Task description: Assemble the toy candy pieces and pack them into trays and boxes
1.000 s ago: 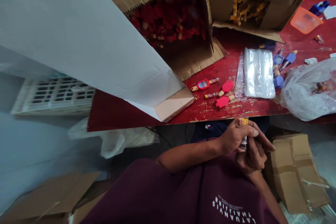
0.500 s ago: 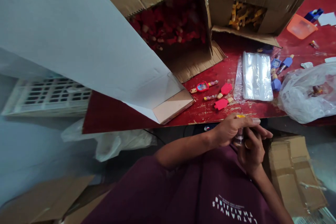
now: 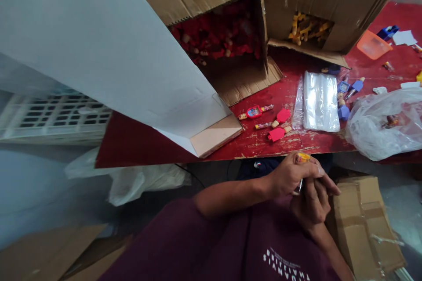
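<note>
Just off the front edge of the red table, my two hands meet in front of my body. My left hand (image 3: pixel 290 175) is closed around a small clear tube with a yellow cap (image 3: pixel 303 157), its thumb lying across it. From below, my right hand (image 3: pixel 313 204) presses against the tube with bent fingers, which partly hide it. On the table ahead lie two red paddle-shaped toy pieces (image 3: pixel 281 116) with tan ends. Next to them are a red toy with a picture window (image 3: pixel 253 112) and a loose yellow-capped tube (image 3: pixel 263 126).
Clear plastic bags (image 3: pixel 320 102) lie beside purple toy pieces (image 3: pixel 356 86). A translucent bag (image 3: pixel 385 129) sits at the right. Behind stand an open carton of red pieces (image 3: pixel 214 35) and another with yellow pieces (image 3: pixel 308 28). A tall white box (image 3: pixel 132 61) blocks the left.
Both hands have shifted slightly down in the view, and more of the yellow cap shows. The camera has tilted a little. The table items lie as before.
</note>
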{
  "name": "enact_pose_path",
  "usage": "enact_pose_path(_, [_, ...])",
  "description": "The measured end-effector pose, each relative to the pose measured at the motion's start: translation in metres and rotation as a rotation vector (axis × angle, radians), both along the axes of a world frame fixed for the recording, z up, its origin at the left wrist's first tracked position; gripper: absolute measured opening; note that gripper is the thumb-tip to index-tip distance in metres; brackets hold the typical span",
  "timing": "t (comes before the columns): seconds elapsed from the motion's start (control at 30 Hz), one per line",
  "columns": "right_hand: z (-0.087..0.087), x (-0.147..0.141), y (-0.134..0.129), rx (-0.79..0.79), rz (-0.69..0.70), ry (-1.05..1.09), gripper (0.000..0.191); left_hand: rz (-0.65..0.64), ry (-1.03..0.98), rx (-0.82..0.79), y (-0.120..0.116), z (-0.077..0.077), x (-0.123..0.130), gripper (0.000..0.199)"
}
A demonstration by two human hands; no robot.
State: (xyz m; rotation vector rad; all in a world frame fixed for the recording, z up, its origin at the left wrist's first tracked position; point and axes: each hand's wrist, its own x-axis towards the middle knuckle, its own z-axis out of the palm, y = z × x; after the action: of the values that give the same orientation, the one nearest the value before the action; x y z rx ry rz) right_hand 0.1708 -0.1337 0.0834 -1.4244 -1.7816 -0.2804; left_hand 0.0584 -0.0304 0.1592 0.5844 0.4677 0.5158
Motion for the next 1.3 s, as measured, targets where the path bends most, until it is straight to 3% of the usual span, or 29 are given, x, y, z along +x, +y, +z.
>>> enact_pose_path(0.63, [-0.001,-0.004,0.005,0.069,-0.025,0.008,0.069,0.033,-0.039,-0.035,-0.009,-0.011,0.007,0.026])
enact_pose_path(0.77, [0.001,0.000,0.018,0.032,0.016,0.116,0.067,0.068,-0.027,-0.001,-0.001,-0.013,0.014,0.040])
enact_pose_path(0.9, [-0.004,0.010,0.024,-0.143,0.114,0.397,0.058,0.206,-0.080,0.100,0.007,-0.020,0.023,0.063])
enact_pose_path(1.03, [-0.016,0.009,0.013,-0.340,0.022,0.766,0.043,0.334,-0.219,-0.039,0.000,-0.042,0.027,0.078])
enact_pose_path(1.13, [-0.023,0.000,0.008,-0.534,-0.003,1.112,0.039,0.387,-0.197,-0.114,-0.010,-0.067,0.021,0.081])
enact_pose_path(1.23, [-0.032,-0.004,0.016,-0.718,-0.010,1.395,0.039,0.515,0.025,-0.062,-0.015,-0.103,0.006,0.075])
enact_pose_path(1.3, [-0.044,0.000,0.027,-0.799,-0.048,1.522,0.039,0.632,0.329,0.080,-0.015,-0.133,-0.007,0.061])
